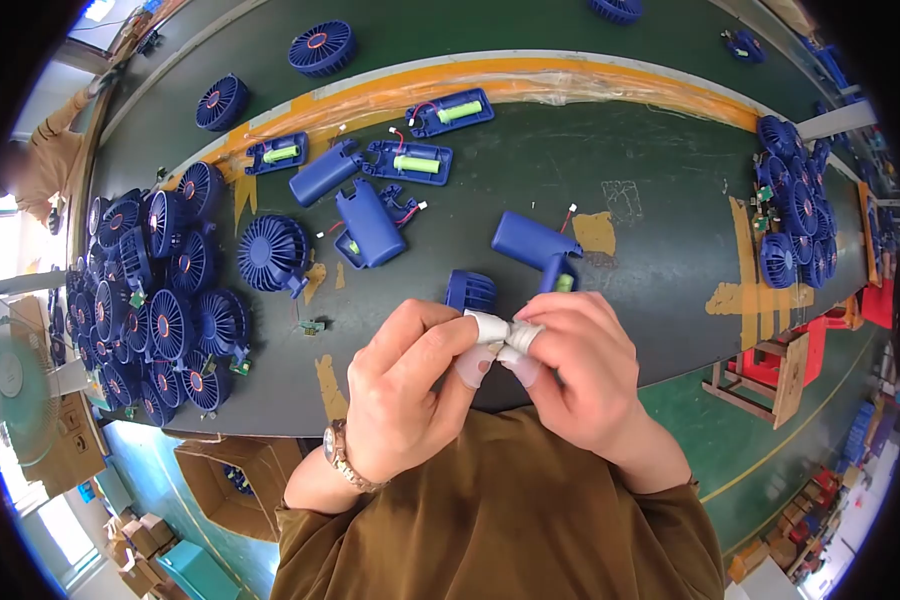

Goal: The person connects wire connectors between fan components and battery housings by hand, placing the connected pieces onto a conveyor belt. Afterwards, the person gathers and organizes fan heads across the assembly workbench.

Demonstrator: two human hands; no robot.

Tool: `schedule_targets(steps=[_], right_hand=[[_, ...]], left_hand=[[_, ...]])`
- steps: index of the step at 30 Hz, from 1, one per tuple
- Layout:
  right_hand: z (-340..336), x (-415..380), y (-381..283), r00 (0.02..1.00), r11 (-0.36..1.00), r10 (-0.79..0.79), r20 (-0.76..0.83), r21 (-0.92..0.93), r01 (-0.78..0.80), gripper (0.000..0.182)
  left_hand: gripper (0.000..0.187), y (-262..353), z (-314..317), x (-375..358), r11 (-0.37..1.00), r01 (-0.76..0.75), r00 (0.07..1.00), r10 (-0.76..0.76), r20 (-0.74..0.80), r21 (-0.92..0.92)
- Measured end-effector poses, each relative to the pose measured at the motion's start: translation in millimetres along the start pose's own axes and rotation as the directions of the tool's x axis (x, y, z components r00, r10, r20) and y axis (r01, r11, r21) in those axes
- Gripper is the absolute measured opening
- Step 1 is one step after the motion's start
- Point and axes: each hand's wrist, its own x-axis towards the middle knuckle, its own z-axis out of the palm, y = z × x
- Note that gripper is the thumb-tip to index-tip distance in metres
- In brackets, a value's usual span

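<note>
My left hand point(405, 385) and my right hand point(590, 380) meet in front of my chest, over the near edge of the bench. White tape or finger covers wrap several fingertips. Both hands are closed in a pinch, thumbs against forefingers; whatever sits between the tips is too small and hidden to name. Just beyond them stands a blue fan head point(470, 290), partly covered by my left hand. Close to my right hand lies a blue handle shell point(558, 272) with a green battery, and behind it another blue handle shell point(530, 238) with a wire connector.
Many blue fan heads point(170, 325) are heaped on the left, more fan heads point(802, 205) on the right. Handle shells with green batteries point(417, 163) lie at the back. A small circuit board point(312, 327) rests left of my hands. A cardboard box point(235, 480) stands below the bench.
</note>
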Motion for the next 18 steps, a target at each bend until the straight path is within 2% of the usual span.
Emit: schedule_targets(steps=[2, 3, 5, 6, 9, 10, 13, 16, 18], right_hand=[[1.6, -1.8, 2.0, 0.985, 0.958, -0.173, -0.006, -0.231, 0.167, 0.017], [-0.6, -1.6, 1.1, 0.995, 0.984, -0.101, -0.003, -0.151, 0.099, 0.016], [-7.9, 0.3, -2.8, 0.999, 0.999, 0.045, 0.02, 0.015, -0.045, 0.015], [-11.2, -1.4, -7.7, 0.975, 0.956, 0.213, 0.065, 0.193, -0.221, 0.011], [-12.2, -4.8, -15.8, 0.871, 0.732, 0.45, 0.196, 0.478, -0.485, 0.011], [-12.1, -6.4, -11.6, 0.898, 0.796, 0.382, 0.217, 0.417, -0.439, 0.013], [-7.7, -4.7, -14.9, 0.912, 0.781, 0.377, 0.162, 0.474, -0.407, 0.013], [-6.9, -3.5, -12.1, 0.939, 0.837, 0.317, 0.133, 0.427, -0.343, 0.013], [-3.6, -4.2, -8.8, 0.967, 0.893, 0.249, 0.058, 0.371, -0.253, 0.012]], left_hand=[[0.026, -4.1, -1.2, 1.7, 0.995, 0.032, 0.999, -0.028, 0.04, -0.09], [0.027, -5.4, -1.4, 1.3, 0.99, 0.052, 0.997, -0.044, 0.063, -0.133], [0.028, 0.6, 5.9, 0.2, 0.887, 0.219, 0.971, -0.239, 0.003, -0.407], [0.028, 3.0, 7.4, -0.5, 0.798, 0.282, 0.941, -0.338, -0.009, -0.532], [0.023, 2.6, 1.1, -1.7, 0.767, 0.285, 0.952, -0.298, 0.073, -0.575], [0.022, -3.7, -2.4, -2.4, 0.891, 0.193, 0.981, -0.17, 0.091, -0.41], [0.021, -0.4, -2.2, 0.2, 0.924, 0.105, 0.994, -0.085, 0.07, -0.368], [0.021, -1.6, -8.0, -0.4, 0.946, 0.091, 0.993, -0.063, 0.097, -0.31], [0.02, 1.1, -10.8, 0.7, 0.95, 0.102, 0.991, -0.07, 0.116, -0.294]])
